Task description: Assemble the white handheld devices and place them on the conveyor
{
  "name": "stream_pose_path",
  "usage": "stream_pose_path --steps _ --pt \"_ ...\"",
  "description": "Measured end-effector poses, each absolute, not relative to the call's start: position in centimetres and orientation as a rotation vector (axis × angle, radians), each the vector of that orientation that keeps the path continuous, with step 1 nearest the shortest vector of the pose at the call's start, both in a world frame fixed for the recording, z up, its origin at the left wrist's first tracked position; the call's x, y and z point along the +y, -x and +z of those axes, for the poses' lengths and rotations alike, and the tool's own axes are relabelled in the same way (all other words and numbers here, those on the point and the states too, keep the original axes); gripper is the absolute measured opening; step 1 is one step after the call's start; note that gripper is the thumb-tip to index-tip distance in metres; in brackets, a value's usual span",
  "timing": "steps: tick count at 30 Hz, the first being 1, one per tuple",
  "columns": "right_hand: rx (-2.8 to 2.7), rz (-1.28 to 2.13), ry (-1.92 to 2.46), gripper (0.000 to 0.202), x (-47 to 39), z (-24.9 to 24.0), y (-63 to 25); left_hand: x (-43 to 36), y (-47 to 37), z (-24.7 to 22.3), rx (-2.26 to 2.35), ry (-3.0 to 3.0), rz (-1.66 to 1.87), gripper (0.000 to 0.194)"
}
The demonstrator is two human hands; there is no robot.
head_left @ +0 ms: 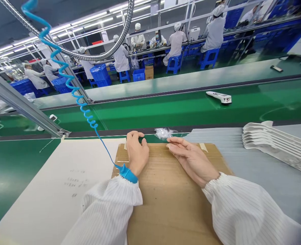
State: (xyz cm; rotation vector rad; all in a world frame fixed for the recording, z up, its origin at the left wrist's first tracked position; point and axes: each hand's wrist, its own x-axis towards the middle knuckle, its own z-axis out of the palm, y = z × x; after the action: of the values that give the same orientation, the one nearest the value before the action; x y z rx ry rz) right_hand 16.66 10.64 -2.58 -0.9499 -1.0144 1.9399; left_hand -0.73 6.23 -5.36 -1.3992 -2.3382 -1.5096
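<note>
My left hand (137, 151) rests at the far left corner of a brown cardboard sheet (165, 197). Its fingers curl loosely toward the far edge, with a small gap between thumb and forefinger, and nothing shows in them. A blue wrist strap (127, 173) circles that wrist, tied to a coiled blue cord (75, 92). Over the sheet's far right part, my right hand (192, 158) is held sideways with fingers stretched out, holding nothing visible. Its fingertips are close to a small heap of crumpled clear plastic (163, 133) at the sheet's far edge.
Stacked white curved plastic parts (275, 144) lie at the right on grey foam sheeting (262, 183). White paper (71, 170) with handwriting lies left. Beyond runs a green conveyor belt (150, 114) carrying a white handheld device (219, 97). A metal post (25, 102) stands left; co-workers sit behind.
</note>
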Motion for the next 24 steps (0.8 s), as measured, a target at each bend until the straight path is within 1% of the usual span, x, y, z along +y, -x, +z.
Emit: stream_pose_path --steps 5,24 --pt "-0.991 1.954 0.940 0.033 10.62 -2.60 -16.59 6.15 0.67 -5.25 -2.354 1.403 -1.492 0.022" --pt "-1.007 1.970 0.928 0.031 10.74 -2.98 -16.80 6.09 0.68 -4.97 -2.372 1.413 -1.477 0.021"
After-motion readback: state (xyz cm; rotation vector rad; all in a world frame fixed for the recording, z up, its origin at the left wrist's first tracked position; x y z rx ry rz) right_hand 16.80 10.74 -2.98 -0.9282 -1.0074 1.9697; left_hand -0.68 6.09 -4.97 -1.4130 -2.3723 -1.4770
